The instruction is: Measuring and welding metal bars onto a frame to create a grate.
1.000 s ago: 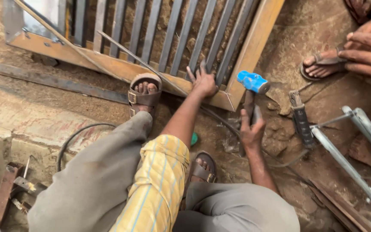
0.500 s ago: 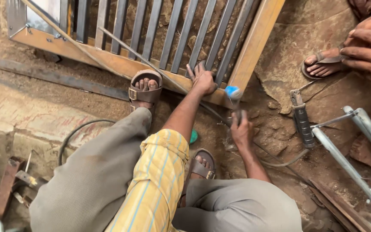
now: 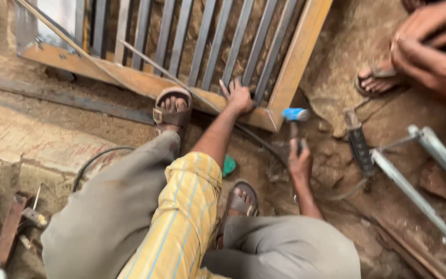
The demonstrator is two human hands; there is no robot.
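A rusty metal gate frame (image 3: 300,57) with grey vertical bars lies flat on the dirt. My left hand (image 3: 240,96) presses down on its lower rail near the corner, fingers spread. My right hand (image 3: 299,164) grips the handle of a hammer with a blue head (image 3: 295,114). The hammer head hovers just right of the frame's corner, close to it. A thin steel rod (image 3: 166,70) lies diagonally across the bars. My left foot in a brown sandal (image 3: 171,111) rests against the rail.
Another person's hands (image 3: 429,44) and sandalled foot (image 3: 377,82) are at the top right. Grey metal tubing (image 3: 414,191) and a dark tool (image 3: 358,142) lie to the right. A black cable (image 3: 96,157), a green object (image 3: 228,166) and rusty scrap (image 3: 11,227) sit lower left.
The hammer head swung in toward the frame's corner, then drew back slightly to the right. My left hand stayed pressed on the rail.
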